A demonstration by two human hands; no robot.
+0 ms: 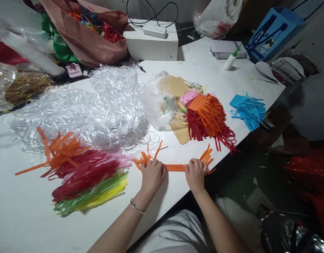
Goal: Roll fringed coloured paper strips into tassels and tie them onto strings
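Note:
A bundle of orange paper strips point(175, 168) stretches between my two hands at the table's near edge. My left hand point(153, 175) is closed round its left part, and loose orange ends fan out beyond the fingers. Round the right part my right hand point(195, 174) is closed, with more fringed ends sticking out past it. To the left lie loose orange strips point(63, 149), dark red strips point(85, 170), and green and yellow strips point(95, 193). Beyond my right hand sits a pile of orange fringed tassels point(209, 112) over dark red ones point(196, 128).
A large heap of shiny white string point(98, 109) covers the left middle of the table point(21, 225). Blue fringed paper point(248, 109) lies near the right edge. Behind stand a white box point(152, 45), a glue bottle point(230, 62) and a blue bag point(274, 33).

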